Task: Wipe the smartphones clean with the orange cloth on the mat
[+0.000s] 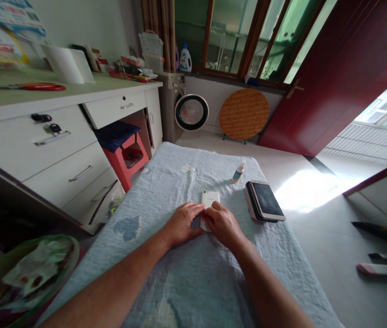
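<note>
Head view's the only one we've got. The phone [210, 196] lies back-up on the blue cloth [166, 180], right under our hands. Our left hand [184, 222] is spread, thumb and fingers apart, resting along the phone's left side. Our right hand [222, 223] is curled over the phone's back, fingers bunched; we honestly can't tell if it's pinching anything. There's also a grey patch in the gap of the left hand, might just be shadow.

What could go wrong, in our opinion: if the right fingers push hard and the left isn't bracing, the phone could skid, since the cloth's wrinkled and loose. The bottle [238, 173] stands just beyond, so a tug on the cloth might tip it, and we can't see how tight its top is. The stack [267, 200] of devices sits right by the cloth's edge too, so a stray right elbow could knock it to the floor [319, 228].
</note>
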Motion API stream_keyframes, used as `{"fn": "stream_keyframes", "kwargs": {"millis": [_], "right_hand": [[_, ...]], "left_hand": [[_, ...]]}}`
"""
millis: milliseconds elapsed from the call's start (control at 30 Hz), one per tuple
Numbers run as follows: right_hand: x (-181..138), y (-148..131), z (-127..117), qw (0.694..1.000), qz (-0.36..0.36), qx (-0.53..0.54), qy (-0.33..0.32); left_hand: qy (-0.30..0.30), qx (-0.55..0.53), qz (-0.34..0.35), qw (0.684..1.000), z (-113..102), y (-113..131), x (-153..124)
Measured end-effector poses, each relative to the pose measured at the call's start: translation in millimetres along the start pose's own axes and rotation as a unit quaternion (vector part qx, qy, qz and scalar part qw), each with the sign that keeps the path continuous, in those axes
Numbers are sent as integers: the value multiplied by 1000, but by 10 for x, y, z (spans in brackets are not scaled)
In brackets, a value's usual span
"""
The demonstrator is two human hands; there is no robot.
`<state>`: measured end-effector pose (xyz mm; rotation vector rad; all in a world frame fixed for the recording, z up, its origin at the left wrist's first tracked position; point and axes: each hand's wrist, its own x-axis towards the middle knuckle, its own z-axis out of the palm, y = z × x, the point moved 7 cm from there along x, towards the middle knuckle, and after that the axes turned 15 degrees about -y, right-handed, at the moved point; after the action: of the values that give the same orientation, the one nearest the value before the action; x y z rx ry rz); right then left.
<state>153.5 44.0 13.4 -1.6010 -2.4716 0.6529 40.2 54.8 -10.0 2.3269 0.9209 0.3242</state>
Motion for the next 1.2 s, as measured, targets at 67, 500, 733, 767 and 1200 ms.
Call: {"fn": "stream_keyframes", "kwargs": {"millis": [67, 500, 733, 767, 1200], "right_hand": [[5, -13, 7, 1000, -8, 6, -8], [-101, -8, -16, 986, -84, 77, -122], [-150, 88, -19, 986, -33, 25, -161], [-146, 84, -11, 987, -29, 12, -158], [-75, -191, 145, 992, -28, -73, -97]], "left_hand": [[-1, 1, 0, 1000, -3, 5, 2], [-37, 14, 5, 999, -50, 39, -19], [-27, -1, 2, 1000, -61, 31, -9], [-28, -3, 3, 1000, -58, 28, -8], [-34, -22, 5, 999, -37, 24, 3]]}}
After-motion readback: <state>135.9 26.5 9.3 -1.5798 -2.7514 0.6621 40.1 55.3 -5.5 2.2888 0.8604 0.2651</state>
